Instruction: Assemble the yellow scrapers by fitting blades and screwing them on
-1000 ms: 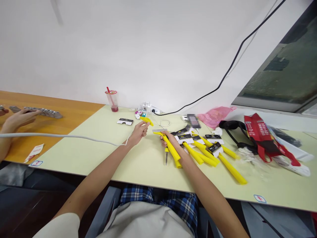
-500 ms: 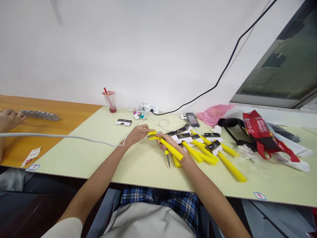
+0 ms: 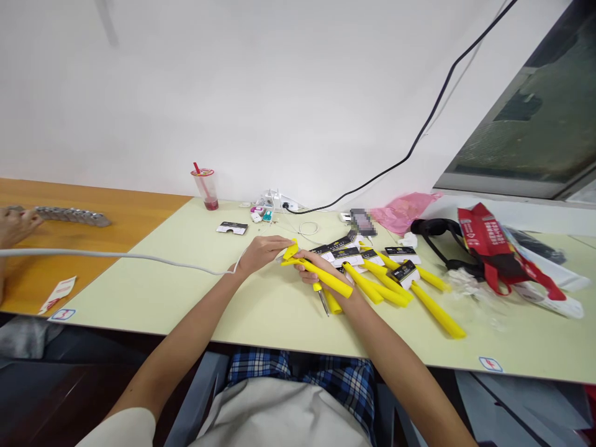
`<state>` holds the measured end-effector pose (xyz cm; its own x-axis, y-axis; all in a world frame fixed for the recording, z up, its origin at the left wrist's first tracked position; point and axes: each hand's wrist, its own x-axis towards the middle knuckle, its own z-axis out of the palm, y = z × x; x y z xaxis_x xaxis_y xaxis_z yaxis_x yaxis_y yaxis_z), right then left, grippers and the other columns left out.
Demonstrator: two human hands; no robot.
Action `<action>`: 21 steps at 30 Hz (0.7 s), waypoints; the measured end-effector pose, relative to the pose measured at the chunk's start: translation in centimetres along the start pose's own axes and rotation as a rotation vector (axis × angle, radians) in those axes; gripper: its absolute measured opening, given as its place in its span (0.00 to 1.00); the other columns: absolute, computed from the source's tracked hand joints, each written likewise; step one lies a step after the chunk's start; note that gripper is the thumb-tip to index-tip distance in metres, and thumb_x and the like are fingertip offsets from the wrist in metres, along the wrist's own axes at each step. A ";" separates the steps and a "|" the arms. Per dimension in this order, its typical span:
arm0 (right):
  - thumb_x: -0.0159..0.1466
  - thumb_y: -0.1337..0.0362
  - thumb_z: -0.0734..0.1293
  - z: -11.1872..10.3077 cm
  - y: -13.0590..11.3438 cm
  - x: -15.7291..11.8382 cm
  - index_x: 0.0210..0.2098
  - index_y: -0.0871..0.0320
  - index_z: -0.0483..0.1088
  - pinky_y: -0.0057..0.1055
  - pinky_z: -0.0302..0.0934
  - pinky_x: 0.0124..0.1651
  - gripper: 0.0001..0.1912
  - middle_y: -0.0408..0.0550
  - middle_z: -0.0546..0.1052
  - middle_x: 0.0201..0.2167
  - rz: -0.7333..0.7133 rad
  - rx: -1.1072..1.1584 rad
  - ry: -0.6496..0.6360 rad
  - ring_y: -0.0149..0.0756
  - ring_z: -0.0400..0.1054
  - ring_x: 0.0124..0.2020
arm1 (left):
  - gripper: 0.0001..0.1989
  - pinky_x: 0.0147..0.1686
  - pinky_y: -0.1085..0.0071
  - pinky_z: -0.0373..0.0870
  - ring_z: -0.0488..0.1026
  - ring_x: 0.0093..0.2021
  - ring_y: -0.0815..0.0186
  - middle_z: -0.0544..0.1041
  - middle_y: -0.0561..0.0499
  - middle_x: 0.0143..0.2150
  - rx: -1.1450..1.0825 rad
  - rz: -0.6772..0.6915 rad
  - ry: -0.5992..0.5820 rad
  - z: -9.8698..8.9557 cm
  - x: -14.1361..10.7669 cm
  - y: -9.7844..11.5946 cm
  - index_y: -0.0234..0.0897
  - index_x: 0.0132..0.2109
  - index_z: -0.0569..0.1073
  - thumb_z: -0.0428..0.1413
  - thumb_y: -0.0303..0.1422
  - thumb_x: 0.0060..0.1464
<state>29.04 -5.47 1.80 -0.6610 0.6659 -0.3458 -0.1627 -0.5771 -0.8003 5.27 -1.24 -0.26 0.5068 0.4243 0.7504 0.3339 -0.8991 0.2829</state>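
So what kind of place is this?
Probably a small packing workroom: yellow tools lie with card tags on a long desk, and another person's hand is working nearby.

Spot: office-ish workroom, kinda makeshift | why: long pale green laminate desk [image 3: 139, 292] butted against orange wood desk [image 3: 139, 217] | white plastic power strip [image 3: 279, 202] | loose yellow-handled screwdrivers [image 3: 386, 282]

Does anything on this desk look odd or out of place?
Yes: by the wall, beside the pink plastic bag, a small object appears as coarse blurred pixels, while everything around it is sharp, so what it is cannot be told.
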 end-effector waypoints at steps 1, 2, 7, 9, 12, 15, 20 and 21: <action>0.74 0.61 0.64 -0.1 0.1 0.1 0.33 0.55 0.63 0.22 0.46 0.12 0.12 0.35 0.66 0.20 0.003 -0.008 0.008 0.23 0.47 0.11 | 0.16 0.52 0.70 0.81 0.86 0.50 0.63 0.87 0.47 0.53 -0.027 -0.011 0.023 0.1 0.1 0.1 0.44 0.56 0.87 0.55 0.29 0.72; 0.74 0.60 0.64 -0.1 0.1 0.2 0.33 0.55 0.63 0.21 0.45 0.12 0.13 0.35 0.65 0.19 0.004 -0.015 0.011 0.23 0.46 0.11 | 0.16 0.52 0.70 0.81 0.86 0.49 0.63 0.88 0.47 0.53 -0.054 -0.028 0.040 0.1 0.2 0.3 0.44 0.55 0.87 0.55 0.29 0.72; 0.74 0.59 0.65 0.1 0.1 -0.1 0.34 0.54 0.63 0.20 0.48 0.13 0.12 0.36 0.68 0.21 -0.026 -0.002 -0.022 0.23 0.49 0.12 | 0.14 0.48 0.69 0.82 0.87 0.46 0.62 0.88 0.48 0.49 -0.193 -0.167 0.044 0.2 0.6 1.1 0.44 0.51 0.89 0.58 0.32 0.70; 0.73 0.60 0.66 0.3 0.0 -0.3 0.36 0.54 0.63 0.20 0.49 0.13 0.10 0.36 0.70 0.23 -0.038 0.008 -0.032 0.23 0.50 0.12 | 0.13 0.47 0.69 0.82 0.87 0.45 0.61 0.89 0.47 0.48 -0.240 -0.243 0.039 0.1 0.7 1.5 0.43 0.51 0.89 0.60 0.35 0.69; 0.73 0.62 0.65 0.4 0.0 -0.3 0.38 0.54 0.64 0.21 0.48 0.12 0.07 0.36 0.71 0.24 -0.060 0.019 -0.041 0.23 0.50 0.12 | 0.13 0.48 0.67 0.82 0.87 0.46 0.59 0.89 0.46 0.48 -0.317 -0.356 0.020 0.1 0.9 1.9 0.42 0.50 0.89 0.62 0.38 0.66; 0.73 0.62 0.66 0.3 0.2 0.0 0.39 0.54 0.64 0.20 0.49 0.12 0.07 0.36 0.71 0.25 -0.087 0.016 -0.039 0.23 0.50 0.12 | 0.15 0.51 0.65 0.81 0.86 0.50 0.56 0.88 0.44 0.51 -0.456 -0.445 -0.016 0.1 1.2 2.2 0.40 0.51 0.89 0.62 0.41 0.65; 0.73 0.60 0.66 0.1 0.3 0.7 0.37 0.54 0.64 0.21 0.47 0.11 0.09 0.35 0.69 0.23 -0.070 -0.019 -0.010 0.22 0.47 0.11 | 0.17 0.37 0.70 0.76 0.80 0.36 0.63 0.87 0.44 0.39 -0.584 -0.599 -0.051 -0.1 1.3 2.3 0.36 0.51 0.89 0.62 0.41 0.63; 0.72 0.60 0.66 0.0 0.3 0.8 0.37 0.54 0.64 0.21 0.47 0.11 0.09 0.35 0.69 0.23 -0.064 -0.031 -0.002 0.23 0.47 0.11 | 0.18 0.30 0.72 0.70 0.75 0.29 0.66 0.84 0.47 0.31 -0.607 -0.642 -0.067 -0.2 1.2 2.2 0.35 0.52 0.88 0.62 0.41 0.63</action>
<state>28.46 -5.17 1.30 -0.6518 0.6997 -0.2927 -0.1818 -0.5188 -0.8353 6.45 -2.76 1.46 0.4182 0.8549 0.3070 0.1000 -0.3792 0.9199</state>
